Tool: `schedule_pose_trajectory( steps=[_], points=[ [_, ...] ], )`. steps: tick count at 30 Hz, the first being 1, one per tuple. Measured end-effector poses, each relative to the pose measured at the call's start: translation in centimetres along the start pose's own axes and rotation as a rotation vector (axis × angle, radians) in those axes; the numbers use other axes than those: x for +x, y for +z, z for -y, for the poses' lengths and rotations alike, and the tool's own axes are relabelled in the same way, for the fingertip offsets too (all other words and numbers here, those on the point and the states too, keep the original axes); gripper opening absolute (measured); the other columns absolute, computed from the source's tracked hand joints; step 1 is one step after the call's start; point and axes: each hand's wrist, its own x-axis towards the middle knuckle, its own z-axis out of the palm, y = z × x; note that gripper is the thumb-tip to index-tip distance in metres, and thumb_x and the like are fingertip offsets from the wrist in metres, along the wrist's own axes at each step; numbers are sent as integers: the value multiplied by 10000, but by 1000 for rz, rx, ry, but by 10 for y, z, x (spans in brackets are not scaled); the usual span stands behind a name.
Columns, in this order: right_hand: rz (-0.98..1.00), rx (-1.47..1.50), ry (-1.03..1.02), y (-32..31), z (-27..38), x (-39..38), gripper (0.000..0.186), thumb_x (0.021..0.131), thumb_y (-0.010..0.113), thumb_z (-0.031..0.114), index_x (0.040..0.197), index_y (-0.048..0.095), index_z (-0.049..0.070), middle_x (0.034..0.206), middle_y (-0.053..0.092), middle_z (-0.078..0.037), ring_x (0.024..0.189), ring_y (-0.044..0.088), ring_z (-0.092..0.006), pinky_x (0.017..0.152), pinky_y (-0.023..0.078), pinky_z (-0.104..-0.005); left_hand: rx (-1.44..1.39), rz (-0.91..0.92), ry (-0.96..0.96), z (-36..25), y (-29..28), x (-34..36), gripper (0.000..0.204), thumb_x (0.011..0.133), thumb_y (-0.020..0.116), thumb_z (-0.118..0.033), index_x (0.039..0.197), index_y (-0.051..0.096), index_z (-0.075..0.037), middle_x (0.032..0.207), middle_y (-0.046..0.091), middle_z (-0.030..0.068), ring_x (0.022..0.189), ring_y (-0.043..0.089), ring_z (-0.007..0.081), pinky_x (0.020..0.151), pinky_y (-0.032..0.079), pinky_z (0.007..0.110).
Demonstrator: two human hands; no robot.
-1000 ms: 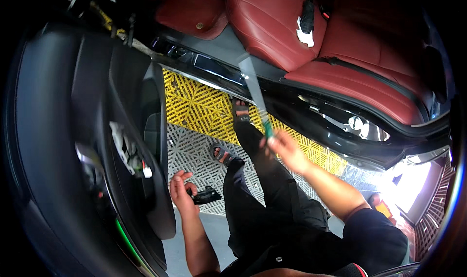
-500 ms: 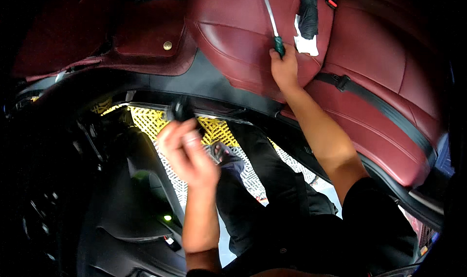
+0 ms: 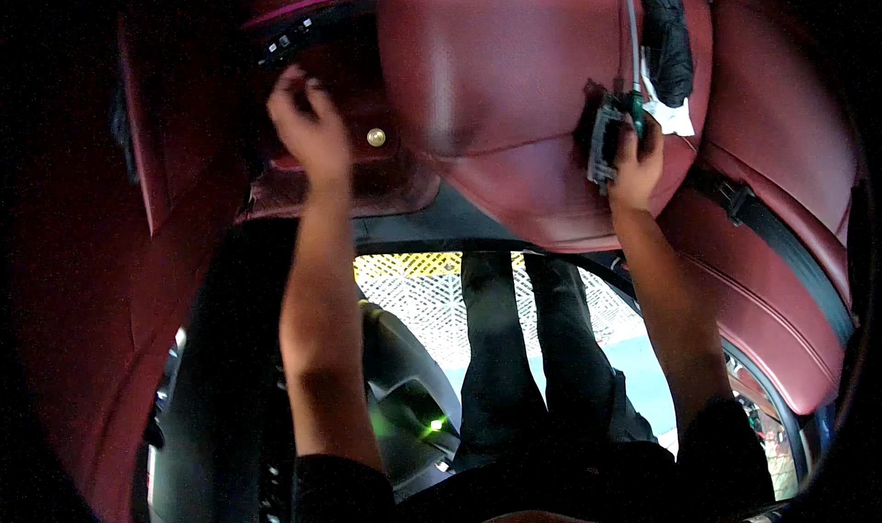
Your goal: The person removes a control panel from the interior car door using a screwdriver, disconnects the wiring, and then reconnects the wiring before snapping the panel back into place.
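My right hand rests on the dark red leather seat and grips a green-handled screwdriver, its shaft pointing up the seat. The same hand presses a black rectangular part against the leather. My left hand reaches up to the red console between the seats, just left of a round brass stud. Its fingers are curled and its back faces me, so what lies inside them is hidden.
A black bundle with a white tag lies on the seat above my right hand. A black seat belt and buckle cross the seat at right. Below are my dark-trousered legs, a yellow and white floor grating and the black door panel.
The view has swung up from the floor into the cabin. My left hand rose from near the grating to the console. My right hand moved onto the seat with the screwdriver and now also holds the black part.
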Motion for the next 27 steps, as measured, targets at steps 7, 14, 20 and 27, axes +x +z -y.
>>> schedule_pose_trajectory(
  steps=[7,14,20,27],
  points=[
    [51,49,119,-28,-33,-5,402,1015,529,24,1409,476,-36,1319,597,-128,1194,574,-216,1064,431,-344,818,558,14,204,62,103,730,910,734,-236,1534,379,-103,1560,395,205,1344,500,400,1041,495,536],
    [-122,35,120,-22,-43,-8,418,996,557,15,1406,487,-32,1300,608,-132,1176,567,-204,1057,429,-329,611,545,-123,195,77,89,745,901,766,-363,1483,419,-54,1472,524,206,1312,543,396,1046,487,512],
    [-36,-30,311,4,16,-4,342,1017,606,124,1325,545,-13,1152,638,-68,1010,591,-148,900,479,-288,-714,-44,-1007,37,29,-61,644,920,728,-293,1440,445,-41,1317,575,134,1155,579,315,961,512,466],
    [63,-76,-37,6,12,6,417,1031,628,269,1314,588,-34,1198,656,-102,1115,581,-179,1021,426,-309,-1173,43,-1372,-41,-80,-190,700,966,565,-616,1468,488,-135,1409,575,82,1181,592,268,1017,477,436]
  ],
)
